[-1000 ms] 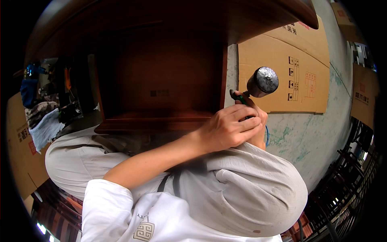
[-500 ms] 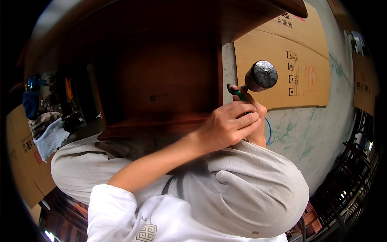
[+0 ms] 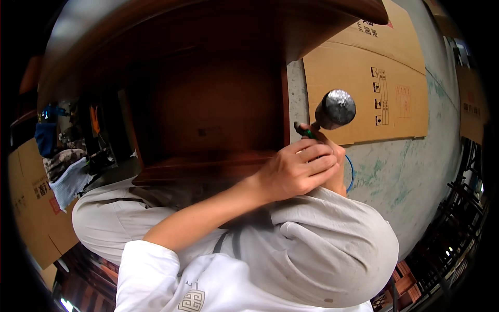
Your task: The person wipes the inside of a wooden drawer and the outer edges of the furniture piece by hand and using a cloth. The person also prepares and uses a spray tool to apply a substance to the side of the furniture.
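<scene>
To the right of a dark reddish-brown wooden cabinet [image 3: 208, 96], I hold a spray gun [image 3: 335, 112] with a dull metal cup on top and a partly visible green body. My right hand [image 3: 338, 151] is closed round the gun's handle, largely covered by the other hand. Reaching across from the left, my left hand [image 3: 305, 169] lies over the back of the gun with its fingers bent and closed. What its fingertips press on is hidden. A blue hose [image 3: 352, 174] curves beside my right wrist.
Flattened cardboard [image 3: 364, 93] lies on the grey, green-stained floor [image 3: 395, 177] at the right. My bent legs [image 3: 332, 244] are close below my hands. Clothes and cloths [image 3: 70, 179] hang or lie at the left, and the cabinet's overhanging top [image 3: 332, 21] juts out above.
The view has shifted slightly. The spray gun's cup tilts a little differently, and my left hand's fingers have closed further over the gun's back, covering more of the green body.
</scene>
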Motion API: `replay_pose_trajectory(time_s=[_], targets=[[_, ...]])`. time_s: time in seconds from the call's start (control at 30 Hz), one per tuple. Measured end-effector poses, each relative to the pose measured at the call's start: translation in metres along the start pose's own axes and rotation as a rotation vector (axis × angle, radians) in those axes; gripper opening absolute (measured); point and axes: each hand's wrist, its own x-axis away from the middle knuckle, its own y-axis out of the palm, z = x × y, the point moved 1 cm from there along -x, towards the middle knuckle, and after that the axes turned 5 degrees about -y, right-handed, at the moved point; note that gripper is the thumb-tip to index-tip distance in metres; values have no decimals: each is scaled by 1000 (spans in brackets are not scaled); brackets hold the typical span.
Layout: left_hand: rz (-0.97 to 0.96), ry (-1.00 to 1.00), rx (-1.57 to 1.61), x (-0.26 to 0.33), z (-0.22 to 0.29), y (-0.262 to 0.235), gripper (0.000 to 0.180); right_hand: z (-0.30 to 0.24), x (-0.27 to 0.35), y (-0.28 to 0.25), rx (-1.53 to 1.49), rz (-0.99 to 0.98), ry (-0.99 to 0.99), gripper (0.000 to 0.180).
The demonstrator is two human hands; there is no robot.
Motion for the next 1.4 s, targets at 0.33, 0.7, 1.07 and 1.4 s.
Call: replay_pose_trajectory(time_s=[0.33, 0.7, 1.07, 1.4], targets=[[-229, -14, 12, 22, -4, 9, 28, 18, 89, -28, 22, 141, 343, 31], [-197, 88, 46, -4, 25, 17, 39, 16, 71, -33, -167, 34, 220, 47], [5, -34, -27, -1, 5, 8, 32, 5, 2, 4, -45, 43, -21, 36], [47, -78, -20, 3, -12, 7, 31, 8, -11, 11, -5, -18, 47, 37]])
